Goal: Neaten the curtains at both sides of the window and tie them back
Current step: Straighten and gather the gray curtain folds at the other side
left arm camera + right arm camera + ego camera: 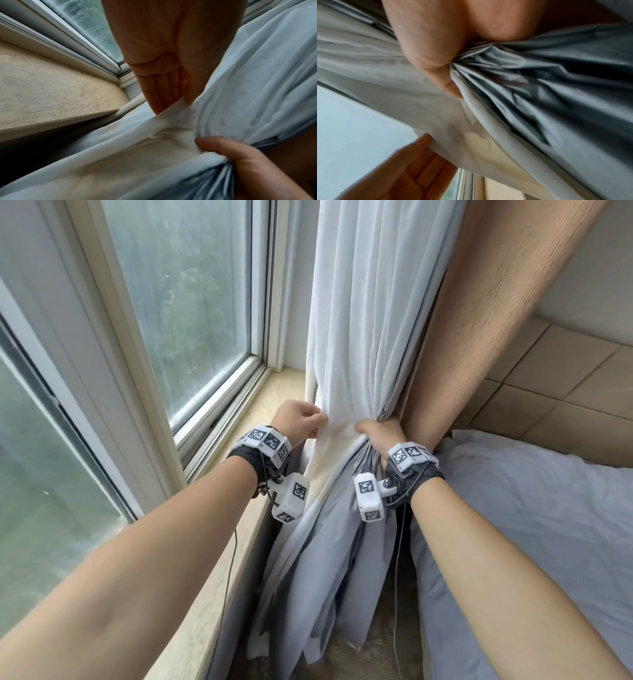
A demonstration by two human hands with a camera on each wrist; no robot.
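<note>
Your right hand (380, 436) is clenched tight around the gathered waist of the pale grey-white pleated fabric curtain (363, 320), which hangs at the right end of the glass window (191, 302), beside the beige marble sill (274, 398). That fist keeps the folds bunched so they cannot spread. Your left hand (298, 419) pinches the curtain's loose white edge between thumb and nearly straight fingers (163, 92), apparently to draw that stray panel into the bundle. The tan heavy curtain (496, 302) hangs just behind. No tie-back shows, so the tying seems not yet begun.
</note>
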